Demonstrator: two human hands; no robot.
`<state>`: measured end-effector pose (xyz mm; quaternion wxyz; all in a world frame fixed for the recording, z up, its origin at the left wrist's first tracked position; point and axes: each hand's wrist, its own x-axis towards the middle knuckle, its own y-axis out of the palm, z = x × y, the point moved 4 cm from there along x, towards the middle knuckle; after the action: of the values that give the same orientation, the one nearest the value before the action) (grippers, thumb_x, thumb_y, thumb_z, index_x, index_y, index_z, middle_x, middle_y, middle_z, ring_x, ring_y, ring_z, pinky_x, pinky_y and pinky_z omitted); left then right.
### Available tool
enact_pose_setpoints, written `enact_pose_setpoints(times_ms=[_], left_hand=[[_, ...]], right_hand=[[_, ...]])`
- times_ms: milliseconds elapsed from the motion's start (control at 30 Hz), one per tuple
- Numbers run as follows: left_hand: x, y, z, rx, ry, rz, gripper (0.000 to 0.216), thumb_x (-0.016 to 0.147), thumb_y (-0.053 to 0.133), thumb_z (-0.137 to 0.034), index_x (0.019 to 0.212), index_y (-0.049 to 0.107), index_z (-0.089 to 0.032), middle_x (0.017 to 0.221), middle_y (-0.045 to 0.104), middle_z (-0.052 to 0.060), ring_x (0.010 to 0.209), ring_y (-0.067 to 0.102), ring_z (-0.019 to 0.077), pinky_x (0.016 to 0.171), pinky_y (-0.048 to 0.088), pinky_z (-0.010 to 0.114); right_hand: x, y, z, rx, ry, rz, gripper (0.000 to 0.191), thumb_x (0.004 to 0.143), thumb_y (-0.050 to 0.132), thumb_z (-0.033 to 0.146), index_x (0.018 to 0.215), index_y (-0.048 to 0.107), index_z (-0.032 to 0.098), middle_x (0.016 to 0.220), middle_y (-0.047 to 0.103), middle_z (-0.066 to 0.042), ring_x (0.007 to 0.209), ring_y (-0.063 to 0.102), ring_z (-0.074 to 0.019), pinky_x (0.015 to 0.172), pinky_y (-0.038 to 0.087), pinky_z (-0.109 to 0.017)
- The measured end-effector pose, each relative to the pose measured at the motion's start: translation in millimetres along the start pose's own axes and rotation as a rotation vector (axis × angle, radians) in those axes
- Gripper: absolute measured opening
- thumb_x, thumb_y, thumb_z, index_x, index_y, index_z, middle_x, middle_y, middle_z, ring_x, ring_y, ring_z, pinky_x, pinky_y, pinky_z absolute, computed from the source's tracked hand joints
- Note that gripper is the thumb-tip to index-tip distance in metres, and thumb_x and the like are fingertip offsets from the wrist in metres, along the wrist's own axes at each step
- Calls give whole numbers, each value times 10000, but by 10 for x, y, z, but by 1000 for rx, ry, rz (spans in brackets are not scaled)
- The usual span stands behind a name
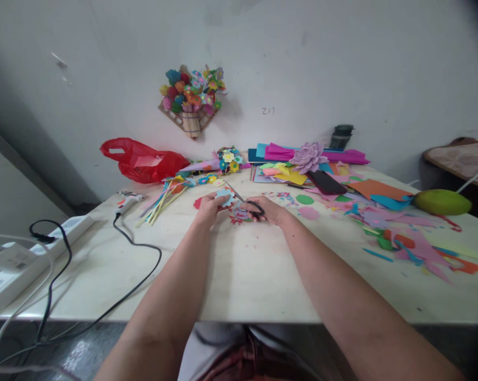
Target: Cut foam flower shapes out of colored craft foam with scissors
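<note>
My left hand (209,208) pinches a light blue flower-shaped cutout (225,197) above the table. A red piece (198,202) shows at the left edge of the same hand; whether it is held too I cannot tell. My right hand (267,209) is closed around the black handles of a pair of scissors (255,208). Their blades point up and left, toward the blue cutout, and look parted. Under and between the hands lie red and purple paper scraps (239,216).
A hot glue gun (129,202) with a black cord and a white power strip (36,259) lie left. Behind are a red plastic bag (143,161), paper flowers (228,159) and coloured sheets (278,153). Scraps (413,243), a phone (326,182) and a green rounded object (442,202) lie right.
</note>
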<state>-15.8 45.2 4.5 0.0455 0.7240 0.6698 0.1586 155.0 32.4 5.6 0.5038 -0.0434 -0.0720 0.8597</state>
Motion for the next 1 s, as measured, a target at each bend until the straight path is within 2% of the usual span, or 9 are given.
enact_pose_setpoints(times_ms=[400, 633, 1000], left_hand=[[-3, 7, 17, 2, -12, 8, 258, 523, 803, -271, 702, 697, -119, 688, 689, 55, 643, 646, 175, 656, 510, 293], [10, -5, 29, -3, -11, 14, 291, 500, 820, -299, 696, 686, -130, 696, 688, 51, 686, 659, 191, 708, 531, 324], [-32, 28, -27, -10, -12, -20, 297, 491, 812, -278, 703, 680, -117, 727, 695, 67, 771, 675, 222, 758, 550, 353]], right_hand=[[-36, 15, 51, -17, 1, -12, 279, 802, 621, 335, 635, 512, 140, 469, 532, 20, 332, 417, -44, 281, 196, -159], [-25, 17, 51, -8, 30, -31, 278, 754, 674, 315, 617, 508, 139, 461, 517, 22, 330, 414, -46, 280, 188, -161], [-37, 37, 87, 17, 24, -31, 260, 764, 655, 267, 585, 517, 139, 432, 492, 20, 320, 377, -50, 287, 214, -173]])
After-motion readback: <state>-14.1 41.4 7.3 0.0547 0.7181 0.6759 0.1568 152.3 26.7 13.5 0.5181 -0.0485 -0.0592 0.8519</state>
